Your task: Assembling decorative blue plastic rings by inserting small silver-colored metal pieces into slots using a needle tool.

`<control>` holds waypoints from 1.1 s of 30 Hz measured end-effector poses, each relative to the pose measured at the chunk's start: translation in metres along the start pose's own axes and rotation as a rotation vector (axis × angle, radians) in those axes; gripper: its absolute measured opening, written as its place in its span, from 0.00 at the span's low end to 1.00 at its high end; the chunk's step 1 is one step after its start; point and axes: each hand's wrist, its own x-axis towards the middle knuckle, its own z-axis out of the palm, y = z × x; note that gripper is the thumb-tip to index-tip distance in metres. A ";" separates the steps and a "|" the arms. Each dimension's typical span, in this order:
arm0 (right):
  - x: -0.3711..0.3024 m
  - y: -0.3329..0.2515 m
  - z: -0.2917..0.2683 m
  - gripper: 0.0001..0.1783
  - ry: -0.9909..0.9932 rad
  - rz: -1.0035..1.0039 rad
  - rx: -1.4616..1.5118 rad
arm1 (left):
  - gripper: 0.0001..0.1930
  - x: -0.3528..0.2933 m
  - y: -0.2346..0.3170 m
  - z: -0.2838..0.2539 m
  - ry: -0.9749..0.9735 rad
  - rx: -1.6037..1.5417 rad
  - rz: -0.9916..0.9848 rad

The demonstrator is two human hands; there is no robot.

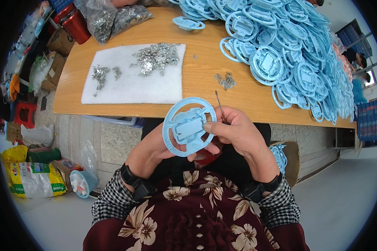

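Note:
A light-blue plastic toy steering wheel [190, 129] is held up in front of me, just off the table's near edge, its moulded middle housing facing up. My left hand [154, 143] grips it from the left and below, with most of the fingers hidden behind it. My right hand [238, 133] presses its thumb on the right side of the housing. Between the fingers of that same hand a slim metal tool [219, 103] sticks up, its thin end pointing away from me; its lower part is covered, so the exact kind is unclear.
A white padded mat [130, 90] bears heaps of small shiny metal pieces [155, 58]. Another little heap [226, 80] lies on the wooden table [201, 71]. A tall pile of blue steering wheels [305, 62] fills the right side. Bags of metal pieces [132, 19] and a red flask [74, 24] stand far left.

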 end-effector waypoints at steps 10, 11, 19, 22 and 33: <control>-0.140 0.053 -0.142 0.13 0.369 -0.039 0.056 | 0.26 0.037 0.017 0.056 0.167 0.790 -0.250; -0.163 0.062 -0.162 0.12 0.424 -0.019 0.034 | 0.26 0.036 0.025 0.057 0.165 0.800 -0.243; -0.277 0.219 -0.298 0.13 1.150 0.064 -0.113 | 0.18 0.100 0.119 0.042 0.608 1.955 0.123; -0.225 0.202 -0.270 0.16 1.087 -0.044 -0.235 | 0.17 0.130 0.164 -0.019 0.565 2.292 0.652; -0.097 0.042 -0.104 0.15 0.628 -0.185 -0.391 | 0.14 0.144 0.232 -0.016 0.605 2.387 0.438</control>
